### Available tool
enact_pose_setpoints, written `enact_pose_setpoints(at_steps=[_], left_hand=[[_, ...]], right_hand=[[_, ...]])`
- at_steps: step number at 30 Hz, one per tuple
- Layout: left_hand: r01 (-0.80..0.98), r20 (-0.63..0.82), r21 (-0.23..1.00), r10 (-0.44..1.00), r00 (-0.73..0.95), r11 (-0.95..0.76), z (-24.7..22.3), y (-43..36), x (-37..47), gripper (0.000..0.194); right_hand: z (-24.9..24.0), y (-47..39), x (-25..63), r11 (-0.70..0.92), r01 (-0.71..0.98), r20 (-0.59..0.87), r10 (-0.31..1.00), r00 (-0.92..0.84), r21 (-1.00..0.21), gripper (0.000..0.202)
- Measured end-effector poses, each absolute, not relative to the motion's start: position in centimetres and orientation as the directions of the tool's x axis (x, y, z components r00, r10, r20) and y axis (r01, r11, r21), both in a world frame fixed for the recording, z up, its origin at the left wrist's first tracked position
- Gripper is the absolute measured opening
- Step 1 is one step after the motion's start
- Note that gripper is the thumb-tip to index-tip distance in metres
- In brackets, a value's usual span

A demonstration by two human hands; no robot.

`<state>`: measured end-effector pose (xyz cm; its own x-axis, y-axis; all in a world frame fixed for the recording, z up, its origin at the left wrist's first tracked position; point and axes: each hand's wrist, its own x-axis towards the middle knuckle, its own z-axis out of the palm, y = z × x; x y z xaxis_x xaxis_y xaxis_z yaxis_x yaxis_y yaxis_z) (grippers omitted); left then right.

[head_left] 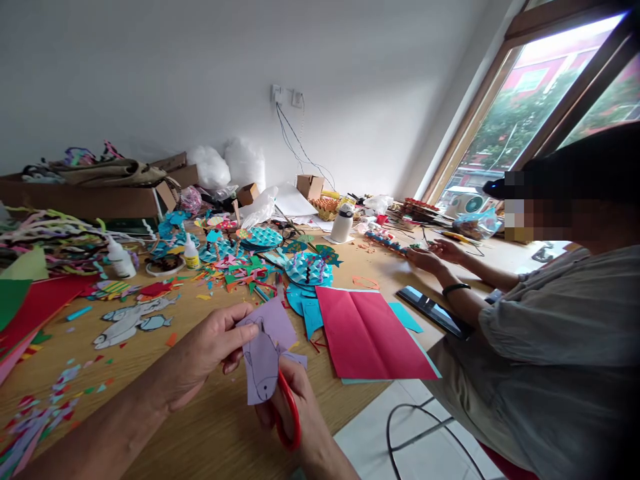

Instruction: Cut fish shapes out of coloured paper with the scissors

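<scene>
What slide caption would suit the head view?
Left hand holding purple paper with a drawn fish; right hand gripping red-handled scissors at a cluttered table.

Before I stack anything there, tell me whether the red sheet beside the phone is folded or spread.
Spread: the red sheet lies opened out, a crease down its middle and a panel showing on each side.

On table [210,437]: box [100,201] placed rear left; glue bottles [121,260] set before it; fish cutouts [131,324] laid nearer, left of the left hand [227,335]; sheet [367,330] spread ahead and right of the right hand [300,393]; phone [434,312] placed right of sheet; flask [343,225] set farther back.
</scene>
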<state>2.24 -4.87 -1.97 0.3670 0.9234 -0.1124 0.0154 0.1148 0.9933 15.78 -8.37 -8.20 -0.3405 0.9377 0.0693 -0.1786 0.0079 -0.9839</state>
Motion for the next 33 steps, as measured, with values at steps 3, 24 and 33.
enact_pose_setpoints(at_steps=[3,24,33], left_hand=[[0.013,-0.113,0.993,0.927,0.357,0.116,-2.2,-4.9,2.4,0.019],[0.027,-0.163,0.986,0.913,0.373,0.165,-3.0,-5.3,3.2,0.027],[0.052,-0.135,0.991,0.910,0.391,0.125,-3.0,-5.2,3.1,0.029]], right_hand=[[-8.2,-8.4,15.7,0.027,-0.191,0.091,0.939,-0.333,-0.981,0.057],[-10.4,-8.7,15.3,0.037,-0.400,0.150,0.955,-0.254,-0.916,0.047],[-8.3,-9.0,15.5,0.049,-0.337,0.140,0.958,-0.249,-0.940,0.052]])
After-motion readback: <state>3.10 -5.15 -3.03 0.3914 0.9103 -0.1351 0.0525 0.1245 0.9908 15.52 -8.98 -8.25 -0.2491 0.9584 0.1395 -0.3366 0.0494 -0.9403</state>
